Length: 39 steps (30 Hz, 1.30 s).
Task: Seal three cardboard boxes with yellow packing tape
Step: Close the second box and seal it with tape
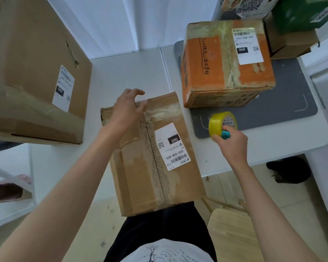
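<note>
A brown cardboard box [140,167] with a white shipping label lies in front of me, partly over the table's front edge. Its torn centre seam runs away from me. My left hand [128,108] rests on the box's far end with loosely bent fingers. My right hand [232,143] grips a roll of yellow packing tape [219,122] together with a small teal object, just above the table to the right of the box. An orange box [212,76] with old tape and a label stands at the back right. A large brown box [30,69] stands at the left.
The white table [121,72] carries a grey mat [284,99] under the orange box. More boxes are stacked at the back right, one of them green [303,12]. A wooden stool [233,233] stands at my right knee. A black shape [288,171] lies on the floor under the table.
</note>
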Available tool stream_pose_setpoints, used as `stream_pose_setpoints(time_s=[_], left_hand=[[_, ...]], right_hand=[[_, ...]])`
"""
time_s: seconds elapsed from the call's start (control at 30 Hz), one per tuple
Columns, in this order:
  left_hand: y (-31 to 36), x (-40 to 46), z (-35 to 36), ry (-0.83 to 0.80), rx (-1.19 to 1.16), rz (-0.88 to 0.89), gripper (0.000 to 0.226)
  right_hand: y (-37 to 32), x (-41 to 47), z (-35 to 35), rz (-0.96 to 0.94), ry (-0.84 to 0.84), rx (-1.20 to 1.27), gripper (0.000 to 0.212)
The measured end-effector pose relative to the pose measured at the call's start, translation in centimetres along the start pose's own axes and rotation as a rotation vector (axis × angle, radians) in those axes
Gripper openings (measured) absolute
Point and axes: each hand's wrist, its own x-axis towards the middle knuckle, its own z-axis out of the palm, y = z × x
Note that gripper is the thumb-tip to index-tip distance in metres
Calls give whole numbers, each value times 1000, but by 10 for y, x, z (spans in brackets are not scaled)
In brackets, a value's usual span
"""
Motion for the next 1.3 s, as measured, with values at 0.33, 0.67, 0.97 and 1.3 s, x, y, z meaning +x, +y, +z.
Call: stream_pose_setpoints(time_s=[0.33,0.67,0.97,1.3], left_hand=[[-44,-12,50,-95,280,115,129],[-50,33,26,-82,49,133,53],[-53,72,12,-249,-148,-148,28],[-62,88,6,-199,-378,-183,10]], right_hand=[[26,22,52,230,-34,-159,28],[-116,14,78,-292,53,258,13],[-175,65,115,-380,-340,-101,19],[-203,102,128,-227,-528,-360,40]])
